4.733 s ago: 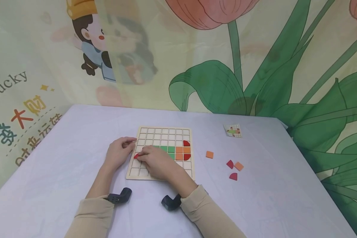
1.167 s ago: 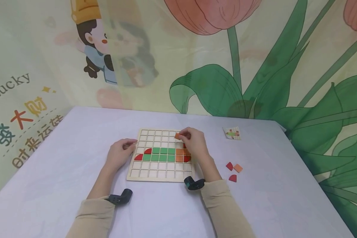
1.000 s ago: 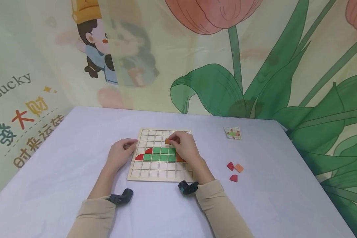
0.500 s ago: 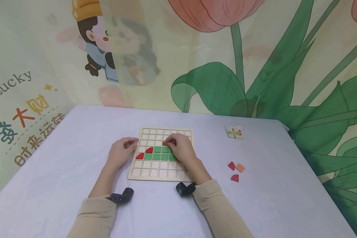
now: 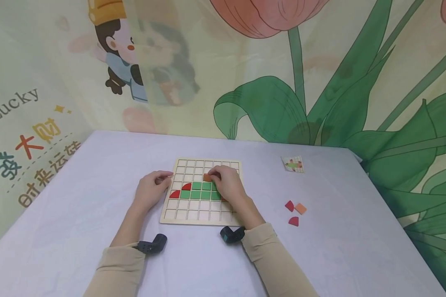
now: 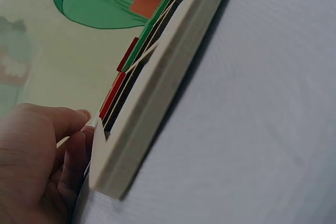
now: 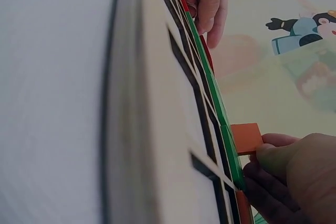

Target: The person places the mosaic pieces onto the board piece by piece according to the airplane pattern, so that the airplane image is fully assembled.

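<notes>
A wooden grid board [image 5: 198, 216] lies on the white table. My right hand [image 5: 228, 183] pinches an orange square tile [image 5: 207, 177] by its edge. In the right wrist view this orange tile [image 7: 247, 138] stands tilted up beside the upper row of green tiles [image 7: 219, 98]. My left hand [image 5: 151, 189] rests with its fingertips at the board's left edge, fingers loosely bent. Two red quarter-circle tiles [image 5: 186, 187] sit at the left end of the green rows [image 5: 195, 194]. My right hand hides most of the pieces at the right end of those rows.
Right of the board lie a loose orange square [image 5: 300, 208] and two red quarter-circles [image 5: 293, 221]. A small pattern card [image 5: 293, 164] lies farther back. Behind the table [image 5: 349, 247] hangs a printed cloth [image 5: 182, 115] with tulips and cartoon figures.
My right hand took an orange square from the table and carried it left over the board, down to just above the green row. Before that it left the red pieces at left. My left hand stays.
</notes>
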A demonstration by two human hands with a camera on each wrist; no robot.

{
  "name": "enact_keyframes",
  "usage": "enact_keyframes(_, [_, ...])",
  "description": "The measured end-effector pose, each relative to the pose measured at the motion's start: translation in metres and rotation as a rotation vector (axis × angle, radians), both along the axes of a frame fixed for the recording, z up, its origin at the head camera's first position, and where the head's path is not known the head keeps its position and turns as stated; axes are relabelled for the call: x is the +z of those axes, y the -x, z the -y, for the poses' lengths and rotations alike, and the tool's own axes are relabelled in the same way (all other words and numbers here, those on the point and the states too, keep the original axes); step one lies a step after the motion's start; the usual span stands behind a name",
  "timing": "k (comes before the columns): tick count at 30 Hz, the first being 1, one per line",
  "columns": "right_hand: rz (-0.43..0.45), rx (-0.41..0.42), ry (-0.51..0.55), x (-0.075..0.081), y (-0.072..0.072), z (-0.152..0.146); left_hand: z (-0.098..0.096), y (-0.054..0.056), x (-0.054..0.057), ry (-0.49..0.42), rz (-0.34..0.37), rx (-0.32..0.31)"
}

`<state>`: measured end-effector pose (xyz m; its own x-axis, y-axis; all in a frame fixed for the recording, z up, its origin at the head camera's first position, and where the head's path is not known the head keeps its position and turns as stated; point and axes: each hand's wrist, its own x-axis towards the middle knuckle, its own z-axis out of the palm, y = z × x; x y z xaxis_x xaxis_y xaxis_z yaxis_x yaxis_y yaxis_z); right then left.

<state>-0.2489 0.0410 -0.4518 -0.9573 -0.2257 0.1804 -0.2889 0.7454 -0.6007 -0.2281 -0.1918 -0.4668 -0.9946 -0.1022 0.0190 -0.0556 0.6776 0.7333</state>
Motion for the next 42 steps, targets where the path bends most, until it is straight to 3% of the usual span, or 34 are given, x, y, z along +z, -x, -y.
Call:
enact_keyframes(12, [-0.032,0.000,-0.066,-0.0006,0.0023,0.0023,0.0016,-0.0001,-0.0002,-0.004,-0.003,-0.002])
enact_keyframes(33, [-0.031,0.071,-0.194,0.0006,0.0022,0.0023,0.0017,0.0002,-0.0020,-0.010,0.010,0.010])
enact_keyframes(42, [-0.030,0.073,-0.156,0.0005,0.0032,-0.0002,0.0004,0.0012,-0.0009,-0.007,0.006,0.007])
